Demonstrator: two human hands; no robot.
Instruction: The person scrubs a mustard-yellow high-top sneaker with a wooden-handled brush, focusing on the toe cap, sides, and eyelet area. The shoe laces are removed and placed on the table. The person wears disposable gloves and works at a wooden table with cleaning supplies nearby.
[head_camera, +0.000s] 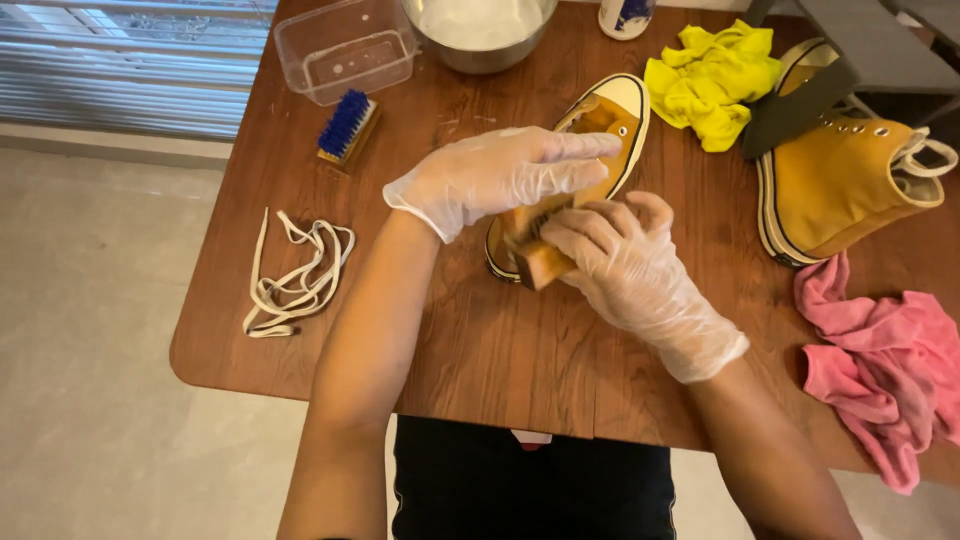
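Observation:
A mustard-yellow canvas sneaker with a white toe cap lies on the wooden table in front of me. My left hand, in a clear plastic glove, lies flat over the sneaker and holds it down. My right hand, gloved too, grips a wooden-backed brush pressed against the sneaker's heel end. Both hands hide most of the shoe's upper.
The second yellow sneaker lies at the right. A yellow cloth and pink cloth are nearby. A blue-bristled brush, clear plastic box, metal bowl and white laces lie at the left and back.

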